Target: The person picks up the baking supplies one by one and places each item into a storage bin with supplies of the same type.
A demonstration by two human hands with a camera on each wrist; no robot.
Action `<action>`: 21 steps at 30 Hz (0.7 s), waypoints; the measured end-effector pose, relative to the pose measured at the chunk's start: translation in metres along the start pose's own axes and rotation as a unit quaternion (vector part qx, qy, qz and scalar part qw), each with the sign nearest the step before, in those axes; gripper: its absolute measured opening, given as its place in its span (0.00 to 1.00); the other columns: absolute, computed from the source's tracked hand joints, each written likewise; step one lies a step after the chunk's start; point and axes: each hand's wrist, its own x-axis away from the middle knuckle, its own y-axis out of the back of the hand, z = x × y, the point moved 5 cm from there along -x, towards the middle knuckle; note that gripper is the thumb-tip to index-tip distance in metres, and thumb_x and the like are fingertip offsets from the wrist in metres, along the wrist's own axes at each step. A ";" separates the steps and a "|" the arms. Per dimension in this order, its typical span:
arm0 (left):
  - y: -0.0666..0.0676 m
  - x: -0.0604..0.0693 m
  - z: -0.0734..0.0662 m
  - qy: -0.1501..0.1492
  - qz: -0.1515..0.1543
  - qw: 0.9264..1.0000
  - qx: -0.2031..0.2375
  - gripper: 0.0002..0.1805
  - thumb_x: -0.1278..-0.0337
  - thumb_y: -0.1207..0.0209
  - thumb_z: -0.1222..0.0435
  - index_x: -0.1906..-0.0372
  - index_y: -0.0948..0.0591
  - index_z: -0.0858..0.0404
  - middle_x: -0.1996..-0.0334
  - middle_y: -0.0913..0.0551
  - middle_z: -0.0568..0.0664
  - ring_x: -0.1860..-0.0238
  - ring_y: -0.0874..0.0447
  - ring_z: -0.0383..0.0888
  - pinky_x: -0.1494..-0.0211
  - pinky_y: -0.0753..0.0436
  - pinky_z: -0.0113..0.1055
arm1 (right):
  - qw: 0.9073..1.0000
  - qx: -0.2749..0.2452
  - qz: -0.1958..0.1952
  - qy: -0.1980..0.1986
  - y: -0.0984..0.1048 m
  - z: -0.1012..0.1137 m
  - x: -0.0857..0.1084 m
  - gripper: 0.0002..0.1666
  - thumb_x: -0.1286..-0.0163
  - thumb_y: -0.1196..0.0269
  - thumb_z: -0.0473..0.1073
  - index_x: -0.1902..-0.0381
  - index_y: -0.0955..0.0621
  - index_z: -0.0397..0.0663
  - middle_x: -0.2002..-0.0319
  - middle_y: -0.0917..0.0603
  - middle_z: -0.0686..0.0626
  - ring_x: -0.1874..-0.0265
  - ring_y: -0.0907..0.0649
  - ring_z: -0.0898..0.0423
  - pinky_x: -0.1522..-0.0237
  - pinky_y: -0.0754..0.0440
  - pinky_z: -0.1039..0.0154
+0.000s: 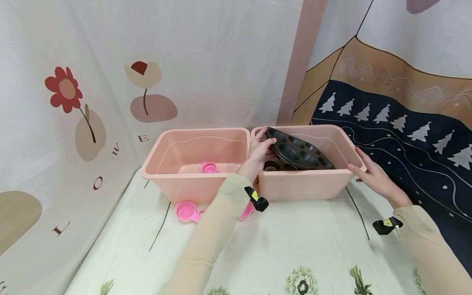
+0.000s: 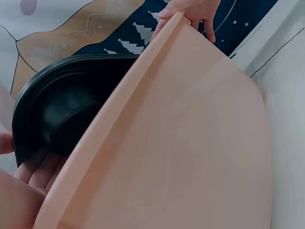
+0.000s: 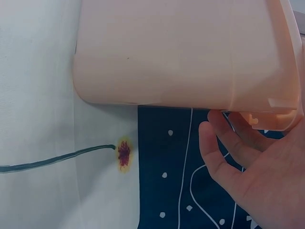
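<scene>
The left bin [image 1: 191, 187] and right bin [image 1: 304, 186] are both salmon pink, the muffin tray [image 1: 299, 150] black, the small cups [image 1: 185, 211] hot pink. From here I see white trees [image 1: 382, 114] on navy cloth [image 1: 394, 153], a red flower [image 1: 66, 89], beige sleeves [image 1: 206, 241].

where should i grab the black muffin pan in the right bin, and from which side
Probably by the rim at its raised left end, coming from the left: the black muffin pan lies slanted, that end up near the rim of the right bin and the other dipping lower inside. The left hand grips there.
</scene>
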 end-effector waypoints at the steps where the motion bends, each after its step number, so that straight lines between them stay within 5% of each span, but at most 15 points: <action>1: 0.000 0.000 0.001 0.000 -0.001 1.000 -0.003 0.35 0.38 0.45 0.76 0.27 0.35 0.52 0.50 0.23 0.62 0.54 0.17 0.55 0.46 0.22 0.51 | 1.000 0.000 -0.001 0.001 0.000 -0.001 0.000 0.46 0.22 0.50 0.47 0.24 0.66 0.41 0.30 0.55 0.24 0.41 0.37 0.27 0.63 0.20 0.61; 12: -0.004 -0.007 0.014 0.009 -0.008 0.999 -0.035 0.33 0.36 0.46 0.74 0.27 0.35 0.54 0.52 0.27 0.54 0.59 0.18 0.52 0.50 0.21 0.45 | 1.000 -0.011 -0.005 0.015 -0.001 -0.002 0.002 0.45 0.22 0.51 0.46 0.24 0.64 0.40 0.31 0.53 0.23 0.43 0.36 0.27 0.67 0.23 0.72; 17: -0.005 -0.009 0.018 0.010 -0.012 0.999 -0.050 0.33 0.36 0.46 0.74 0.27 0.35 0.53 0.53 0.27 0.52 0.66 0.20 0.47 0.46 0.22 0.49 | 1.000 -0.008 -0.005 0.012 -0.001 -0.001 0.002 0.45 0.22 0.50 0.45 0.24 0.65 0.41 0.31 0.52 0.23 0.43 0.35 0.28 0.67 0.22 0.71; 21: -0.006 -0.009 0.018 0.010 -0.008 0.999 -0.052 0.33 0.35 0.46 0.74 0.27 0.37 0.54 0.49 0.27 0.54 0.63 0.20 0.49 0.45 0.23 0.51 | 1.000 -0.006 -0.003 0.013 0.000 0.002 0.002 0.44 0.22 0.51 0.45 0.24 0.65 0.40 0.31 0.52 0.23 0.44 0.35 0.28 0.67 0.22 0.71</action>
